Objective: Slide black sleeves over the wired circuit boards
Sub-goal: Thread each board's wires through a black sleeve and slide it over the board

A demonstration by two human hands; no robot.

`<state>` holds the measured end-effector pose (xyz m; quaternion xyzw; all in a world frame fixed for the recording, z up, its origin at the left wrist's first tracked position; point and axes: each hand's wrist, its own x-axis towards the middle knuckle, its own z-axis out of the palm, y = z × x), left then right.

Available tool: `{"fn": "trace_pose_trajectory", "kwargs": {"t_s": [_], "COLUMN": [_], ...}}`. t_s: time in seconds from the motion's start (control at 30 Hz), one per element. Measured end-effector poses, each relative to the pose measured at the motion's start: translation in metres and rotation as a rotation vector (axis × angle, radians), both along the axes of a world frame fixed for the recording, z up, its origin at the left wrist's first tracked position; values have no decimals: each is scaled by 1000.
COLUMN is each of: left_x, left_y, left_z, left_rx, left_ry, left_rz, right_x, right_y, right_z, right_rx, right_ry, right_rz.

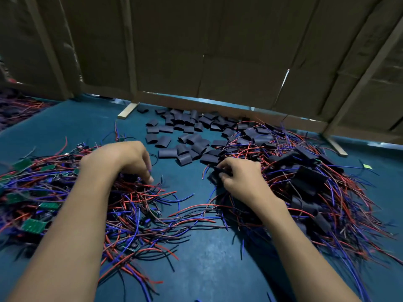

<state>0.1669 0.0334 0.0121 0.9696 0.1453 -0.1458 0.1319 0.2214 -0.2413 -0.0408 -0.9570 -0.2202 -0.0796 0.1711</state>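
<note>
A: Both bare hands are down on the blue felt-like tabletop (207, 258). The left hand (122, 159) hangs over the left heap of bare green circuit boards with red and blue wires (72, 192), fingers curled downward, fingertips (150, 178) right at the tangle.

B: Is it gripping anything?

A: I cannot tell. The fingertips meet the wires, but the blur hides whether one is pinched.

B: And the other side?

A: The right hand (241, 176) pinches a small black sleeved piece (214, 176) between thumb and curled fingers, at the near-left edge of the right heap of boards already covered in black sleeves (305, 188), their red and blue leads splaying outward.

B: Where's the sleeve supply?

A: The loose, flattened black tube sleeves (185, 136) lie scattered at the back centre, between the two heaps, just beyond both hands. Behind them stands a brown cardboard partition on pale wooden strips (196, 51). Far left, another dim tangle of wires (19, 105) sits past that screen's edge.
</note>
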Motion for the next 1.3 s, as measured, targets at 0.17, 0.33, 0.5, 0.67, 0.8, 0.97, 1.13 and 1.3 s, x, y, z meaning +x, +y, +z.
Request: {"fn": "trace_pose_trajectory", "kwargs": {"t_s": [0.17, 0.33, 0.5, 0.67, 0.8, 0.97, 1.13, 1.3], "left_x": [-4, -16, -29, -17, -8, -5, 1, 4], "left_y": [-5, -7, -26, -40, -51, -77, -101, -121], "left_z": [4, 36, 60, 54, 28, 12, -4, -11], "left_rx": [31, -196, -923, -1345, -1051, -515, -192, -64], "left_ry": [-68, -365, -649, -553, -192, 330, 313, 224], "left_rz": [9, -35, -86, -36, -189, -443, -417, -512], "right_x": [-5, -9, -13, -20, -27, -35, -23, -16], "right_y": [-10, -17, -17, -13, 0, 21, 5, -14], "right_z": [30, 58, 66, 75, 69, 54, 61, 69], "right_rx": [632, 1115, 1174, 1197, 1159, 1146, 1202, 1260], "right_ry": [154, 419, 542, 684, 743, 857, 774, 660], "right_rz": [17, 115, 177, 267, 209, 63, 3, -44]}}
